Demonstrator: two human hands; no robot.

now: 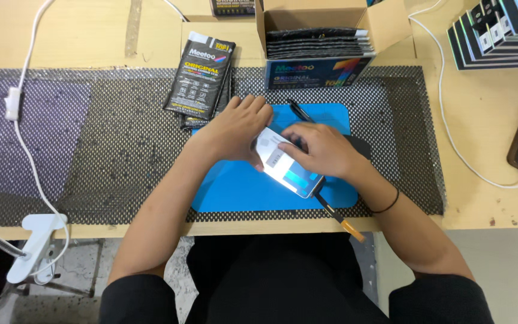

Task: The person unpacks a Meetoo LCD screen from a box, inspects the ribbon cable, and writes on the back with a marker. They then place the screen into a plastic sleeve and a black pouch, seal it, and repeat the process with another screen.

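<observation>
Phone screen [287, 163]: pale panel, tilted, held above the blue mat [229, 192], centre of table.
Left hand [235, 129]: fingers curled on the screen's far-left end.
Right hand [319, 150]: closed over its right edge.
Flex cable [338, 217]: trails from the screen's near corner past the table edge.
Black pen [298, 110]: far side of mat.
Black pouches [202, 75]: far left of hands.
Open carton [316, 42]: far, holding dark packets.

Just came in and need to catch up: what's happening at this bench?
A person seated at the table holds a phone screen panel in both hands over a blue mat. The left hand grips its upper end; the right hand lies across it. The panel's ribbon cable hangs over the table edge. A black pen lies on the mat, with black packets and an open box behind.
</observation>
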